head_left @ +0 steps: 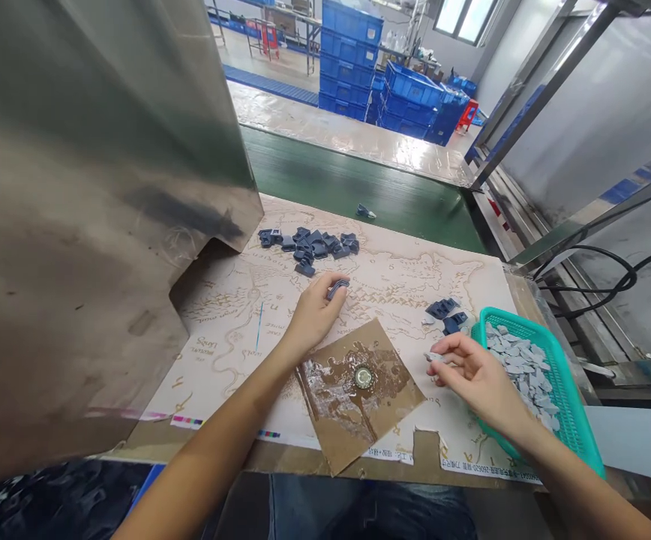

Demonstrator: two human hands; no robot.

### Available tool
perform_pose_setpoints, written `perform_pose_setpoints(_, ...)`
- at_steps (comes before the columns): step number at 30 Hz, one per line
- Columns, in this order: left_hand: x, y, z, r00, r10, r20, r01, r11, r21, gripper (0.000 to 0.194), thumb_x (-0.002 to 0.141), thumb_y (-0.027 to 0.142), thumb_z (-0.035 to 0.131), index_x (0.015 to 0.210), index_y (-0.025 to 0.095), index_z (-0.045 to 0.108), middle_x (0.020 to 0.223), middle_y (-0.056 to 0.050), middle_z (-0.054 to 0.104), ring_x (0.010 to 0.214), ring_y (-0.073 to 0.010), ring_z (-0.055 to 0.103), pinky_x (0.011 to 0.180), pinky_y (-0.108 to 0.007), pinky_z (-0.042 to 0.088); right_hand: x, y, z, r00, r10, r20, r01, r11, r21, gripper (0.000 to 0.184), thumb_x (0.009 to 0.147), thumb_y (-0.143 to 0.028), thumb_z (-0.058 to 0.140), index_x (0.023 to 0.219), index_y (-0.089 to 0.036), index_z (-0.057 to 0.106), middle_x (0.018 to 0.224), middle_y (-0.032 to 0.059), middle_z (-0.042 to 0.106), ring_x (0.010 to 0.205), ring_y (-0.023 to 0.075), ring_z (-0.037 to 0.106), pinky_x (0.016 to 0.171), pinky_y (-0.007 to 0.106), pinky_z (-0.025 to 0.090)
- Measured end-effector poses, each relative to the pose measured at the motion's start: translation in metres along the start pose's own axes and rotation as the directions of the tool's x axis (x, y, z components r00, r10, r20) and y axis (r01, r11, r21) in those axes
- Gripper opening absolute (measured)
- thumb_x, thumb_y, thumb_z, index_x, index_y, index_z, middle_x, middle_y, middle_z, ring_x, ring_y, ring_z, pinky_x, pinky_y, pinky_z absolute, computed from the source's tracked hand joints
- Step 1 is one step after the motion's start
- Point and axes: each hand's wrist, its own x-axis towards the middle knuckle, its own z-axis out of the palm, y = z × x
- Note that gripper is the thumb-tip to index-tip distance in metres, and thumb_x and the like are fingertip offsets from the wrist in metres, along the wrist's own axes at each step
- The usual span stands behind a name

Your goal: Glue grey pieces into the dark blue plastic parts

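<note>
My left hand (321, 304) is closed on a dark blue plastic part (337, 286), just in front of a loose pile of similar dark parts (314, 246). Between thumb and fingertips, my right hand (472, 371) pinches a small grey piece (433, 357). It is beside a green basket (570, 375) full of flat grey pieces (520, 364). A few dark parts (443, 309) lie beyond that hand. Between my hands, a cardboard square (325, 420) carries a small round cap (364, 377) amid a shiny, wet-looking smear.
Map-printed paper (235, 322) covers the worktop. Behind it runs a green conveyor belt (303, 165) with one small part (365, 211) on it. A large metal housing (106, 225) blocks the left side. Black cables (601, 277) hang at right; blue crates (351, 56) are stacked beyond.
</note>
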Motion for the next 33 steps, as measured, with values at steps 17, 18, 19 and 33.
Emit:
perform_pose_setpoints(17, -0.002, 0.0, 0.001, 0.994, 0.083, 0.07, -0.085, 0.996, 0.032, 0.03, 0.082, 0.024, 0.054, 0.111, 0.016, 0.058, 0.101, -0.008, 0.062, 0.081, -0.0159, 0.058, 0.07, -0.027, 0.05, 0.008, -0.003, 0.023, 0.974, -0.15, 0.17, 0.186, 0.958, -0.217, 0.013, 0.081, -0.026, 0.051, 0.084, -0.02, 0.062, 0.078, 0.0046, 0.066, 0.058, 0.0132, 0.058, 0.049, 0.023, 0.045)
perform_pose_setpoints(18, -0.001, 0.0, 0.002, 0.994, 0.082, 0.074, -0.084, 0.996, 0.035, 0.033, 0.082, 0.024, 0.054, 0.114, 0.016, 0.057, 0.102, -0.008, 0.062, 0.08, -0.0159, 0.058, 0.069, -0.027, 0.05, 0.008, -0.006, 0.032, 0.983, -0.135, 0.123, 0.147, 0.985, -0.094, 0.014, 0.079, -0.031, 0.055, 0.082, -0.02, 0.063, 0.082, 0.0057, 0.066, 0.056, 0.0122, 0.057, 0.047, 0.023, 0.044)
perform_pose_setpoints(19, -0.001, -0.001, 0.002, 0.993, 0.089, 0.076, -0.093, 0.995, 0.044, 0.033, 0.082, 0.024, 0.055, 0.114, 0.016, 0.057, 0.102, -0.009, 0.063, 0.081, -0.0162, 0.059, 0.07, -0.027, 0.05, 0.008, -0.007, 0.042, 0.991, -0.114, 0.073, 0.114, 0.993, 0.01, 0.017, 0.077, -0.035, 0.059, 0.078, -0.019, 0.064, 0.084, 0.0064, 0.065, 0.054, 0.0113, 0.055, 0.046, 0.023, 0.044)
perform_pose_setpoints(33, -0.002, 0.002, 0.001, 0.961, 0.228, 0.159, -0.242, 0.968, 0.074, 0.014, 0.081, 0.018, 0.058, 0.094, 0.017, 0.062, 0.092, -0.005, 0.066, 0.086, -0.0164, 0.06, 0.074, -0.027, 0.048, 0.011, 0.001, 0.083, 0.996, -0.055, -0.068, 0.056, 0.998, 0.022, 0.028, 0.078, -0.046, 0.059, 0.074, -0.018, 0.058, 0.049, -0.0037, 0.046, 0.045, 0.0104, 0.042, 0.043, 0.023, 0.035)
